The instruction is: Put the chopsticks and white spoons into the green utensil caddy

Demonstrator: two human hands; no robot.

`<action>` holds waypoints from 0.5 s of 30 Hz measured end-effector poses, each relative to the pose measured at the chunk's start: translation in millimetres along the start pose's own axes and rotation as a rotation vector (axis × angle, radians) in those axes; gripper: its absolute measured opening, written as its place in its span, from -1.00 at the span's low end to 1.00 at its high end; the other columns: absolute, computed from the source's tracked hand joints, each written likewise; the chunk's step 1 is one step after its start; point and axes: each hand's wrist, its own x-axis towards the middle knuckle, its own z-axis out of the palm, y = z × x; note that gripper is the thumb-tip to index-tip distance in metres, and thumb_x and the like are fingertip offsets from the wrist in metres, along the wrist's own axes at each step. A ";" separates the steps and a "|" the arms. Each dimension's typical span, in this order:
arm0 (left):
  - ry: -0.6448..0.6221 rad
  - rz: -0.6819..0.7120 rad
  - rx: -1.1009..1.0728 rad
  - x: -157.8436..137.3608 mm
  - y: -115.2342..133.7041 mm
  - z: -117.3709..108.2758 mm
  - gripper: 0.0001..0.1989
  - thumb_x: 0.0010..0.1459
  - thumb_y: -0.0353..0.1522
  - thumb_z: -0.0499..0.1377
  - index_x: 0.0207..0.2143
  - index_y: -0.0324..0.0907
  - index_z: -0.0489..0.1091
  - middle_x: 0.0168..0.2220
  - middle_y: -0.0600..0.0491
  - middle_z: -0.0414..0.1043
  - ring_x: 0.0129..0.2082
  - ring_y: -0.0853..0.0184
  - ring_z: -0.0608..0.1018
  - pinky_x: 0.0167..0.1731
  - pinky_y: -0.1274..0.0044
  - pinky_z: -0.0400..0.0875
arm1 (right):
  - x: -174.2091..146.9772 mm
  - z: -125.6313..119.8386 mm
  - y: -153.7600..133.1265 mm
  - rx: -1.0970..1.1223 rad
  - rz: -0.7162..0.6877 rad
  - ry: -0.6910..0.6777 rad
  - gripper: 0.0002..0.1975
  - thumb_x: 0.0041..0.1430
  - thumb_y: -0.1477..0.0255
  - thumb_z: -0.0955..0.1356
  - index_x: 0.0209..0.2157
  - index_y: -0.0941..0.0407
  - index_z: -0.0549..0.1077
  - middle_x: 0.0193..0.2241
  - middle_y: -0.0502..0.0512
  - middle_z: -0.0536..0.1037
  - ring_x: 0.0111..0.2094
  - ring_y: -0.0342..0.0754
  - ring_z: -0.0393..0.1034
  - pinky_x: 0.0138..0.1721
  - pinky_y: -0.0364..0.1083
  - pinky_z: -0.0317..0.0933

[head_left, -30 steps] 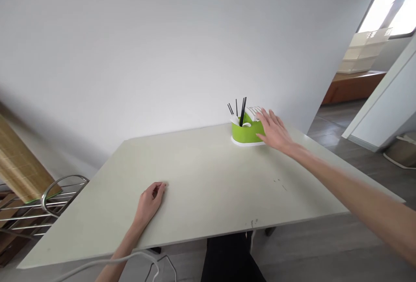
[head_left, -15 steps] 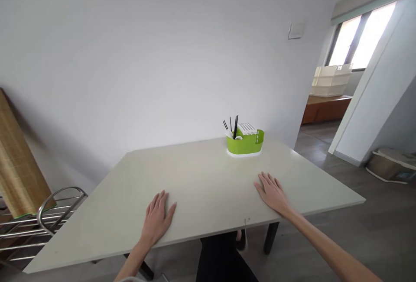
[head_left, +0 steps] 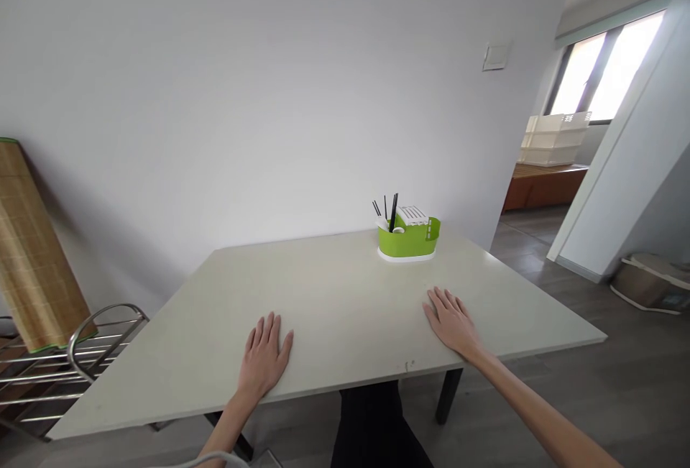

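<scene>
My left hand (head_left: 264, 359) lies flat on the white table (head_left: 323, 295) near its front edge, fingers stretched out and thumb apart. Farther right, my right hand (head_left: 451, 320) also rests palm down on the tabletop, its fingers spread and holding nothing. Beyond the right hand, against the wall, stands a green utensil caddy (head_left: 407, 241) with a white base and a white slotted top. Black chopsticks (head_left: 394, 213) and white spoons (head_left: 398, 229) stick up from its left part. Neither hand touches the caddy.
A rolled bamboo mat (head_left: 40, 252) leans on the wall at left, above a metal rack (head_left: 80, 353). A wall switch (head_left: 495, 57) is at upper right. Through the doorway are white bins (head_left: 555, 139) on a wooden platform, and a brown box (head_left: 650, 285) on the floor.
The view has tilted and shifted slightly, so the background sits a little lower and to the right. Both hands stay flat on the table, and the caddy has not moved.
</scene>
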 end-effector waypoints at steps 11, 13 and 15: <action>-0.020 0.002 0.036 1.0 -1.0 2.4 -0.19 0.43 0.03 -0.20 0.48 -0.35 0.13 0.51 -0.13 0.00 0.52 0.01 0.07 0.45 0.17 0.01 | 1.9 1.2 0.9 -0.011 0.017 -0.040 -0.29 0.48 0.12 0.02 0.43 0.18 0.28 0.48 0.15 0.18 0.50 0.20 -0.01 0.47 0.18 -0.14; -0.001 0.006 0.041 1.5 -2.3 4.8 -0.20 0.43 0.02 -0.18 0.47 -0.33 0.16 0.51 -0.14 0.03 0.52 0.00 0.09 0.45 0.16 0.02 | 2.3 1.8 1.0 -0.014 0.019 -0.040 -0.30 0.48 0.12 0.03 0.43 0.17 0.28 0.48 0.16 0.18 0.50 0.19 -0.02 0.47 0.17 -0.15; 0.016 0.014 0.040 1.8 -3.3 6.6 -0.22 0.43 0.01 -0.16 0.46 -0.32 0.17 0.50 -0.15 0.06 0.51 -0.01 0.11 0.44 0.15 0.04 | 2.5 2.4 1.3 -0.018 0.019 -0.038 -0.31 0.48 0.13 0.04 0.43 0.16 0.29 0.48 0.15 0.19 0.50 0.19 -0.01 0.47 0.17 -0.16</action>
